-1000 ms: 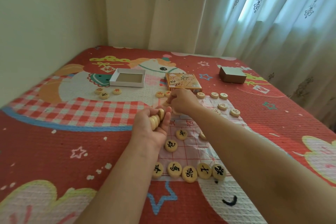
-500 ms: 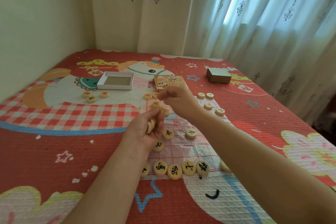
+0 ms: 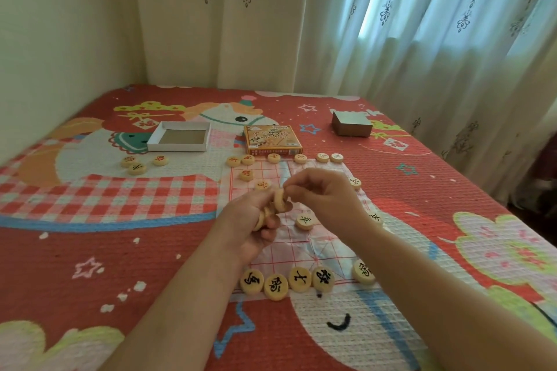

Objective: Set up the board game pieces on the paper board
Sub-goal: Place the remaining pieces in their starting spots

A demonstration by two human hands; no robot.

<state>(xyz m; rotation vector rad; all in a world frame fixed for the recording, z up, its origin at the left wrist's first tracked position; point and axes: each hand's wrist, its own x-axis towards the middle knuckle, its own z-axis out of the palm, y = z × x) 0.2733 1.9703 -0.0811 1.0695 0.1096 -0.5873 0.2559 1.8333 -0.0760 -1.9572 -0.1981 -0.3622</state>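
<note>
A thin paper board (image 3: 304, 247) with a red grid lies on the bedspread. Black-marked wooden discs (image 3: 291, 279) line its near edge, and red-marked discs (image 3: 274, 157) sit along its far edge. My left hand (image 3: 251, 221) grips a stack of discs (image 3: 272, 209) above the board's middle. My right hand (image 3: 324, 199) meets it from the right and pinches the end disc (image 3: 280, 198) of that stack. A black-marked disc (image 3: 305, 221) lies just below my hands, another (image 3: 375, 217) shows past my right wrist.
Three loose discs (image 3: 141, 163) lie left of the board near an open white box tray (image 3: 180, 136). The printed game box lid (image 3: 272, 139) sits behind the board, a grey box (image 3: 351, 123) at back right. Curtains and a wall bound the bed.
My right hand drew back from the board's far side to the stack in my left hand and took hold of its end disc. The view shifted slightly.
</note>
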